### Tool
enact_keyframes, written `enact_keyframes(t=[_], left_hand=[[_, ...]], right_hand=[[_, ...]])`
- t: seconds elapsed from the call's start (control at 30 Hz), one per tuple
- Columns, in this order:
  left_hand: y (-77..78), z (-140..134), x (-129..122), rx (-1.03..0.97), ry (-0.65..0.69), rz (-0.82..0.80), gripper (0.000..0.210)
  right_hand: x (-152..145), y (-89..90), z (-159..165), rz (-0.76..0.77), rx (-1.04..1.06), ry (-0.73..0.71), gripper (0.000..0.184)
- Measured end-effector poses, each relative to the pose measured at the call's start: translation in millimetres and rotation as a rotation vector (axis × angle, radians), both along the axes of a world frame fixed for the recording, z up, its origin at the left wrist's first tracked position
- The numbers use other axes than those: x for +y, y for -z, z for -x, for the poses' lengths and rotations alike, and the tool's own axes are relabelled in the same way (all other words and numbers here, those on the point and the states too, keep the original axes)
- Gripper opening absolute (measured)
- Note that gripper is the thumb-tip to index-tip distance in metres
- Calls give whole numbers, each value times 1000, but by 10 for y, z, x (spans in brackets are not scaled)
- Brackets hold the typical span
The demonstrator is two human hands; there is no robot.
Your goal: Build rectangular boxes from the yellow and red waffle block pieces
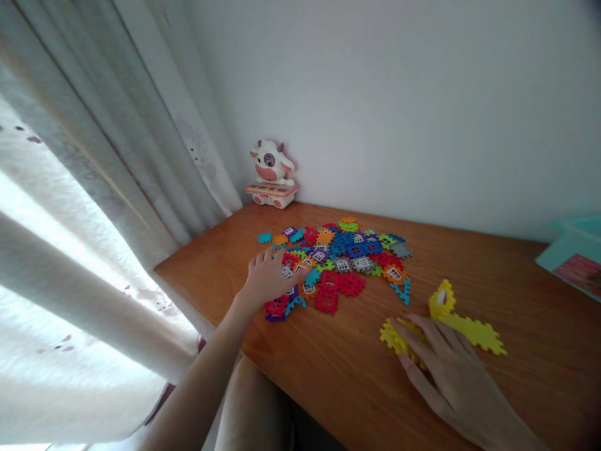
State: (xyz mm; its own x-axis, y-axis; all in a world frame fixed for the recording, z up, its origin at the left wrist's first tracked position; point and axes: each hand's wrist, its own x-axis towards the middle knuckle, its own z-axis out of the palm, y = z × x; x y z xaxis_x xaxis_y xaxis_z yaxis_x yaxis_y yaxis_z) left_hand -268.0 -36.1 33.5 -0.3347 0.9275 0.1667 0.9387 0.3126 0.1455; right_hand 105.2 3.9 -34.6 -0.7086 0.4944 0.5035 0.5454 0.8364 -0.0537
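Observation:
My left hand (pixel 268 280) is over the left side of a pile of colourful interlocking plastic building pieces (pixel 354 247). Its fingers are spread, and I see nothing held in them. At the lower right, my right hand (pixel 441 363) rests on yellow interlocking pieces (pixel 397 340), with its thumb and fingers around them. The palm and fingers hide part of this yellow group. Beyond the knuckles, a flat yellow strip (pixel 476 332) lies on the table, and a yellow piece with a window-like opening (pixel 442 300) stands tilted up beside it.
A cow-shaped toy keyboard (pixel 271 175) stands at the back left corner of the wooden table (pixel 328 351), against the wall. Pale curtains (pixel 117 156) hang along the left edge. A translucent turquoise container (pixel 575 250) is at the far right.

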Motion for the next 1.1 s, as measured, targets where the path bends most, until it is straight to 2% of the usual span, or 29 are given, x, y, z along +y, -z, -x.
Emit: enact_keyframes(t=[0.07, 0.13, 0.2, 0.3, 0.43, 0.57, 0.73, 0.87, 1.0, 1.1], left_hand=[[135, 41, -332, 11, -17, 0, 94], [297, 22, -557, 8, -16, -3, 104], [439, -8, -639, -13, 17, -10, 111], [557, 53, -562, -76, 40, -48, 101], [590, 365, -404, -190, 115, -170, 70], [580, 630, -361, -386, 98, -310, 40], [610, 741, -368, -586, -14, -427, 38], [687, 759, -382, -630, -37, -549, 40], [705, 715, -406, -471, 120, -480, 37], [696, 667, -420, -301, 186, -372, 53]], right_hand=[[-4, -8, 26, -28, 13, 31, 44], [-7, -14, 53, -69, 16, 42, 42], [-14, -16, 75, -130, 19, 28, 36], [-39, -23, 123, -216, 15, -39, 28], [-101, -80, 359, -197, 22, -82, 25], [-104, -174, 885, -2, 33, -41, 35], [58, -173, 1687, 157, -59, 11, 61], [156, -100, 2188, 273, -125, 170, 85], [160, -41, 2410, 252, -70, 168, 69], [160, -7, 2386, 216, 7, 94, 52]])
